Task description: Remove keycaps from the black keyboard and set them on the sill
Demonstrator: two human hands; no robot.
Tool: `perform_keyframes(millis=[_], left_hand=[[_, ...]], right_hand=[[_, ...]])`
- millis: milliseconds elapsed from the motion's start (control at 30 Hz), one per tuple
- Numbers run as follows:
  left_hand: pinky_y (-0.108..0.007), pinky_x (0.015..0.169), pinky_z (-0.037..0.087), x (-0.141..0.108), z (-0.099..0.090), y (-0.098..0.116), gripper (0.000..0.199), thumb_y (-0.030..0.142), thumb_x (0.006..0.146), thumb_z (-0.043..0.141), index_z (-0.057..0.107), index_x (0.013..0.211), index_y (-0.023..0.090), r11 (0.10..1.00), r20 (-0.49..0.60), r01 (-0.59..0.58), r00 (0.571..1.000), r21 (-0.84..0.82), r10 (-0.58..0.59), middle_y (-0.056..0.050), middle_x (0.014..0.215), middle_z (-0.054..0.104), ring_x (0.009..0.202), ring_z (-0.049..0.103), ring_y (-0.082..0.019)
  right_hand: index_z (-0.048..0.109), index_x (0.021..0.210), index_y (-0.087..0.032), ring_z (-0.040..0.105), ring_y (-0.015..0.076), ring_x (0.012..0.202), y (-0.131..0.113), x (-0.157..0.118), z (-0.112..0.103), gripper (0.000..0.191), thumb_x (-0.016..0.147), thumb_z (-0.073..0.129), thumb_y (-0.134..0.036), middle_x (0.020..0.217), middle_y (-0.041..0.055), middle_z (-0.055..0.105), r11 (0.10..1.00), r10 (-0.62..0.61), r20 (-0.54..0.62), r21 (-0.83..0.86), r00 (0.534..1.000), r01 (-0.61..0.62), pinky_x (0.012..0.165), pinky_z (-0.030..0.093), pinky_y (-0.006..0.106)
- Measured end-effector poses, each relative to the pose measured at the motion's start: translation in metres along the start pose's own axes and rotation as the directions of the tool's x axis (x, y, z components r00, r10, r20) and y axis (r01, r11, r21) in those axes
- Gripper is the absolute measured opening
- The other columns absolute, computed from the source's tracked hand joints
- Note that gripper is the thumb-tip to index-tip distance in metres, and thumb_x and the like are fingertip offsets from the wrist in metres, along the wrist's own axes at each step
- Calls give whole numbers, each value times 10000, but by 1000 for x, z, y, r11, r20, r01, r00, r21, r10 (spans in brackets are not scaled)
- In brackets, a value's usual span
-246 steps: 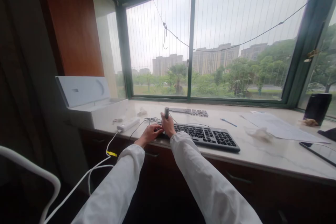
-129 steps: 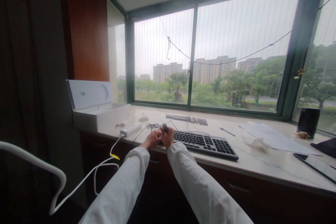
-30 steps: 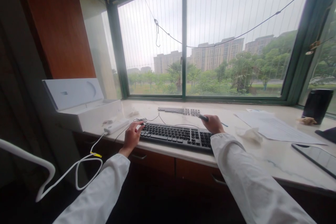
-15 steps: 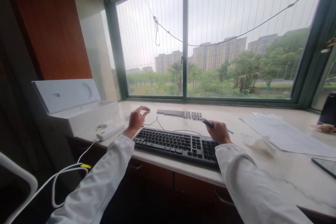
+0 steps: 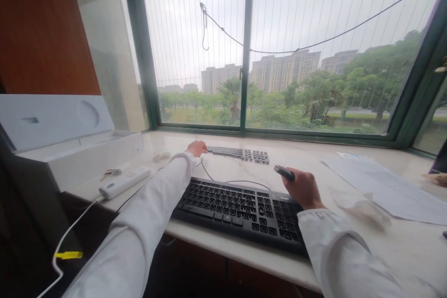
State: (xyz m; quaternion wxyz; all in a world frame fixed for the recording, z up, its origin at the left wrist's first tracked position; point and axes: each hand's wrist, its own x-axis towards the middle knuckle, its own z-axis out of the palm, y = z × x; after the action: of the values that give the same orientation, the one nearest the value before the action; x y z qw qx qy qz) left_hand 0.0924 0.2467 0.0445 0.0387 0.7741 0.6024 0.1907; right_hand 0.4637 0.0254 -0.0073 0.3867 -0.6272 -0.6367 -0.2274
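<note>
A black keyboard (image 5: pixel 237 207) lies at the near edge of the marble sill, its thin cable (image 5: pixel 223 180) trailing behind it. My right hand (image 5: pixel 303 188) rests past the keyboard's right end, closed around a small dark tool (image 5: pixel 284 172) that points up and left. My left hand (image 5: pixel 197 147) reaches far forward to the left end of a flat strip of loose keycaps (image 5: pixel 239 153) near the window, its fingers at the strip's edge. Whether the left hand grips the strip cannot be told.
An open white box (image 5: pixel 80 153) stands at the left, with a white power strip (image 5: pixel 124 182) and its cord in front. Paper sheets (image 5: pixel 380 181) and a crumpled tissue (image 5: pixel 363 205) lie at the right. The window frame (image 5: pixel 246 56) closes off the back.
My head has come closer to the sill. My left hand left the keyboard's left end and reached forward to the keycap strip. My right hand keeps the dark tool by the keyboard's right end.
</note>
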Motion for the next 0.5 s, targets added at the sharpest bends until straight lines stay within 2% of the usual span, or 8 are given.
perform_keyframes(millis=[133, 233, 500], left_hand=[[-255, 687, 489, 19, 9, -3, 142, 337, 732, 691, 747, 837, 262, 998, 33, -22, 999, 51, 20, 4, 755, 732, 470, 589, -105], [-241, 735, 486, 28, 12, -2, 158, 348, 744, 689, 750, 862, 261, 995, 47, -50, 998, 87, 46, -6, 829, 743, 574, 630, -115], [-250, 781, 494, 33, 29, -3, 187, 330, 786, 665, 732, 950, 272, 985, 55, -101, 994, 140, 94, -18, 983, 737, 810, 671, -176]], right_hand=[[708, 698, -232, 635, 226, 573, 3, 0, 2, 328, 872, 466, -368, 656, 95, 712, 1000, -14, -9, -15, 1000, 14, 593, 358, 305], [719, 719, -225, 648, 225, 594, 3, 0, 2, 339, 877, 459, -376, 665, 88, 716, 1000, -6, 7, -22, 1000, 7, 582, 358, 294], [738, 788, -215, 673, 222, 662, 1, -1, -2, 323, 881, 460, -351, 711, 75, 727, 1000, 11, 44, -7, 999, -11, 598, 370, 276]])
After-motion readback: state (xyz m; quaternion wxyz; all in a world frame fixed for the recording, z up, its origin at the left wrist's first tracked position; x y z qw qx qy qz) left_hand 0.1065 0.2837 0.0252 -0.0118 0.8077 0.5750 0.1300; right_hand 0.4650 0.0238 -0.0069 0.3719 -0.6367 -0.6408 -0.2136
